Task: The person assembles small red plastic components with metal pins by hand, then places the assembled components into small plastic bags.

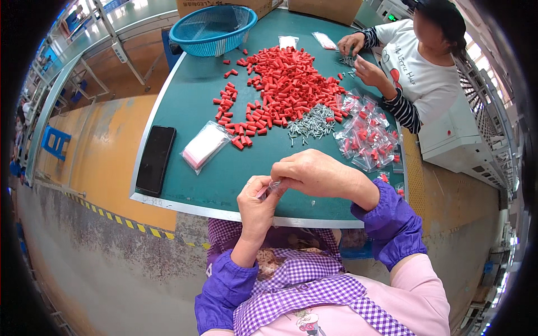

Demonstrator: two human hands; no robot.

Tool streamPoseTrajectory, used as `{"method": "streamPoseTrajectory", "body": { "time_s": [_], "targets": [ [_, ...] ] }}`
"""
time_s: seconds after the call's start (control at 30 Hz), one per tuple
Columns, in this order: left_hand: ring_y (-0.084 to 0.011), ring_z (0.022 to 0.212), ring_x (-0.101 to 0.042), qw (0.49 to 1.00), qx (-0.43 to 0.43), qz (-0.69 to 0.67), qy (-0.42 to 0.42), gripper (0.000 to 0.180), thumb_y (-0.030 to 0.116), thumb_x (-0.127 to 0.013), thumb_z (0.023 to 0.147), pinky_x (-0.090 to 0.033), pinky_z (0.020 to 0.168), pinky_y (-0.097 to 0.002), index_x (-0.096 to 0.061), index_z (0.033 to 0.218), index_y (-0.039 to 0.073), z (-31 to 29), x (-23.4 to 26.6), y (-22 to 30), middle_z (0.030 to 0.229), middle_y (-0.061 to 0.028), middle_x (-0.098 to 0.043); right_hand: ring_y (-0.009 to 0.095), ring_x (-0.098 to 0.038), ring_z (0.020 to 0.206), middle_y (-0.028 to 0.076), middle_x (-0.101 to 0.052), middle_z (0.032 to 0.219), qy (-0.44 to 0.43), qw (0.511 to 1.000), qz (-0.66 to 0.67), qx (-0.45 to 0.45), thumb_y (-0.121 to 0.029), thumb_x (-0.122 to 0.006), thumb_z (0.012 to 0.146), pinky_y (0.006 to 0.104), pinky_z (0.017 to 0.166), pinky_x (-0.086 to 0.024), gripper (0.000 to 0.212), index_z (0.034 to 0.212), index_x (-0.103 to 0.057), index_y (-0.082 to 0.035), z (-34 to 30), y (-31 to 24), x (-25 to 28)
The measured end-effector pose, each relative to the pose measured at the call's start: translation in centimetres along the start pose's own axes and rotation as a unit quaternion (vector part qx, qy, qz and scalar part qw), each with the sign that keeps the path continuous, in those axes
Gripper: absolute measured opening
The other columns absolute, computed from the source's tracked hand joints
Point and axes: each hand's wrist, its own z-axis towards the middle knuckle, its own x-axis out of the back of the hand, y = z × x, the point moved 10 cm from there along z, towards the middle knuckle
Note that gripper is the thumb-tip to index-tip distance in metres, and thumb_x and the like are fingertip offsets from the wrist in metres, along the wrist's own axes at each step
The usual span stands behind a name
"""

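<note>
My left hand (258, 205) and my right hand (311, 172) meet above the table's front edge. Pinched between the fingers of both is a small clear plastic bag (273, 186); my fingers cover most of it, and I cannot tell what is inside. Beyond my hands lies a big heap of red plastic caps (294, 78), tube-shaped and loose. A pile of silvery screws (311, 122) touches the heap's near right side. Further right are many small clear bags with red caps in them (367, 133). Left of my hands rests a packet of flat empty bags (206, 145).
A black phone (156, 161) lies at the left edge of the green table (185, 106). A blue plastic basket (213, 35) stands at the far left corner, cardboard boxes (325, 10) behind. At the right, a co-worker's hands (358, 56) handle screws; two bag packets (324, 40) lie nearby.
</note>
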Motion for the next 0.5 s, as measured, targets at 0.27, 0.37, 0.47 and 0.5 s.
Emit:
{"method": "streamPoseTrajectory", "body": {
  "time_s": [0.27, 0.37, 0.47, 0.5],
  "targets": [
    [-0.0064, 0.071, -0.053, 0.999, -0.003, -0.045, -0.021, 0.012, 0.005, -0.072, 0.079, -0.043, 0.062, -0.0208, -0.065, 0.087, -0.001, 0.3, 0.7, -0.9, 0.082, -0.0019, -0.059, 0.030, -0.061, 0.067, 0.013, -0.062, 0.076, 0.010, 0.972, 0.232, 0.027, -0.010, -0.065, 0.080, 0.0378, 0.060, -0.048, 0.008, 0.084, -0.065, -0.002, 1.3, -0.6, -0.9],
    [-0.0055, 0.069, -0.054, 0.995, 0.089, -0.046, 0.003, 0.012, 0.004, -0.072, 0.079, -0.044, 0.060, -0.0198, -0.065, 0.086, -0.001, -0.1, 1.7, -1.7, 0.081, -0.0011, -0.060, 0.021, -0.063, 0.068, 0.009, -0.065, 0.081, 0.111, 0.956, 0.257, -0.084, -0.008, -0.064, 0.084, 0.0317, 0.061, -0.049, 0.010, 0.093, -0.065, -0.004, 2.1, 3.1, 0.0],
    [-0.0041, 0.069, -0.055, 0.994, 0.058, -0.081, 0.040, 0.012, 0.003, -0.073, 0.079, -0.043, 0.063, -0.0174, -0.063, 0.086, 0.002, 0.2, 2.7, -1.3, 0.078, 0.0012, -0.063, 0.024, -0.062, 0.073, 0.012, -0.062, 0.087, 0.185, 0.962, 0.130, -0.155, -0.005, -0.064, 0.080, 0.0338, 0.064, -0.050, 0.016, 0.096, -0.064, -0.003, 4.1, 6.9, -1.8],
    [-0.0041, 0.069, -0.055, 0.994, 0.056, -0.080, 0.041, 0.012, 0.003, -0.073, 0.079, -0.043, 0.063, -0.0174, -0.063, 0.086, 0.002, 0.3, 2.9, -1.2, 0.078, 0.0012, -0.063, 0.025, -0.062, 0.074, 0.012, -0.060, 0.089, 0.232, 0.967, 0.025, -0.102, -0.005, -0.064, 0.080, 0.0354, 0.065, -0.050, 0.018, 0.098, -0.063, -0.003, 4.9, 6.0, -1.5]
  ]
}}
